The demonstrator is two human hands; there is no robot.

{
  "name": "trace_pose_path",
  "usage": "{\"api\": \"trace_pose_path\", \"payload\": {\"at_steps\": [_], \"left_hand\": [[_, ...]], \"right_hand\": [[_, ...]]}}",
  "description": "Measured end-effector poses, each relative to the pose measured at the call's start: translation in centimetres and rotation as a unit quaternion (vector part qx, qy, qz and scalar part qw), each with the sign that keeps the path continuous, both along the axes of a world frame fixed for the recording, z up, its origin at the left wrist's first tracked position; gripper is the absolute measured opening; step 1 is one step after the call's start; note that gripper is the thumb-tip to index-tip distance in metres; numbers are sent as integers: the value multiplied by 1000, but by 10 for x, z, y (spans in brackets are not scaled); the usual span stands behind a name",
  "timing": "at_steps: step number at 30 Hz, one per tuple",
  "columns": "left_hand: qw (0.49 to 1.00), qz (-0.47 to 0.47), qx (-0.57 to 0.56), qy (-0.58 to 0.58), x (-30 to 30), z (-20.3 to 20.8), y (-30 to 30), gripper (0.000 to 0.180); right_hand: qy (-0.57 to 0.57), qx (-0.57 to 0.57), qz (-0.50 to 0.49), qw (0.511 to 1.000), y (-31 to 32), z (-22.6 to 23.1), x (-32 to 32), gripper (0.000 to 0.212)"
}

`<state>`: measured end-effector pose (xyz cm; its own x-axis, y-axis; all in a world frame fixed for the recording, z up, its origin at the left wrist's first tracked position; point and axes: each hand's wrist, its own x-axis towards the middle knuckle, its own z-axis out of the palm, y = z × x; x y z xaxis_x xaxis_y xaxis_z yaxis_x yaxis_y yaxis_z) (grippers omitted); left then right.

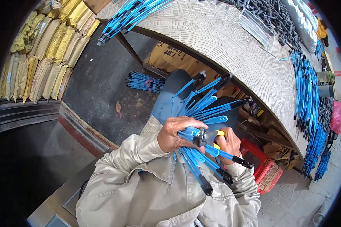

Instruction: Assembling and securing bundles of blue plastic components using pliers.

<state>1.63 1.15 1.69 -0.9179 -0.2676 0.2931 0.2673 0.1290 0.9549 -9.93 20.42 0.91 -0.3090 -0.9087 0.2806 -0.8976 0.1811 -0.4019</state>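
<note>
Over my lap, my left hand point(174, 135) is wrapped round a fanned bundle of thin blue rods point(200, 107) with black end pieces. Some rods splay up and away from me, others point down towards my chest. In my right hand point(230, 143) is a pair of pliers with yellow handles point(219, 133). The dark head of the pliers meets a black piece at the bundle's centre, beside my left thumb; what exactly the jaws grip I cannot make out.
A patterned table point(216, 34) stands ahead, bearing blue rods point(138, 13), black parts point(271, 17) and more rods along its right edge point(306, 94). A tied rod bundle point(144, 82) lies on the floor. Stacked yellow packages point(45, 49) stand left; a red stool-like object point(259, 162) is right.
</note>
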Motion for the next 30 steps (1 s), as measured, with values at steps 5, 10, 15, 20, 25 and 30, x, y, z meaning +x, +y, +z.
{"api": "trace_pose_path", "payload": {"at_steps": [5,10,15,20,25,30], "left_hand": [[999,-39,13,-12,-4,0,-2,50],[987,-155,28,28,-15,-7,-16,53],[971,-228,50,56,-13,-12,-21,54],[965,-242,59,80,-16,-22,-20,55],[967,-225,77,90,-17,-28,-18,55],[983,-170,41,53,-18,-26,-21,52]], "right_hand": [[56,71,27,996,11,27,-11,22],[-199,182,133,954,12,86,-42,19],[-340,295,182,874,1,119,-59,20],[-314,356,194,858,-6,131,-61,23],[-294,365,207,859,-13,129,-67,23],[-272,372,183,868,-17,120,-65,28]]}}
